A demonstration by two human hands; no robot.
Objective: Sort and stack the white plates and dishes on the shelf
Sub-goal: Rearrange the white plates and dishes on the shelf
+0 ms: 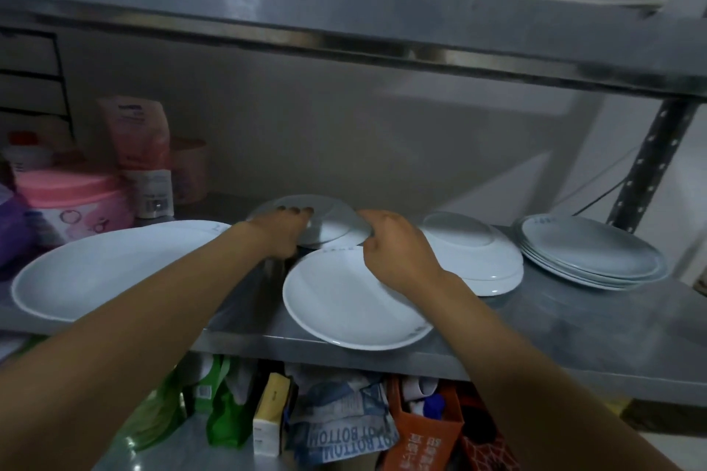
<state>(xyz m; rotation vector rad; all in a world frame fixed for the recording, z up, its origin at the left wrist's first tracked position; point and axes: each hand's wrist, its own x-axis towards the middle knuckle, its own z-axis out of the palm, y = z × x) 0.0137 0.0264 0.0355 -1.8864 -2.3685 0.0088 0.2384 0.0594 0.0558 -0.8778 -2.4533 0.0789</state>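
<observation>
Steel shelf (554, 314), brushed metal, dim light, grey wall behind; upper shelf (344, 23) overhead.

Item in hand: upturned dish (329, 226), white, foot-ring up, toward the back of the shelf at centre; gripped at opposite rims, left hand (281, 231) with fingers curled over the far left edge, right hand (394, 249) pinching the right edge; whether lifted or resting, not discernible. Handling, as judged: glazed ceramic, rigid, moderately heavy, slick, prone to chipping; best taken at the rim on both sides, as now, and set down gently.

Adjacent, front: round plate (344, 302), white, face up, overhanging the shelf lip, at risk of a knock from either forearm. Right: second upturned dish (470, 252), just beside the right hand. Far right: stack of plates (589, 256), face up, likely destination for like pieces. Left: large oval platter (103, 271), face up, under the left forearm.

Far left: pink tub (65, 203), pink pouch (141, 149), well apart from the dishes. Below: packets and an orange bag (421, 440), not in the way.
</observation>
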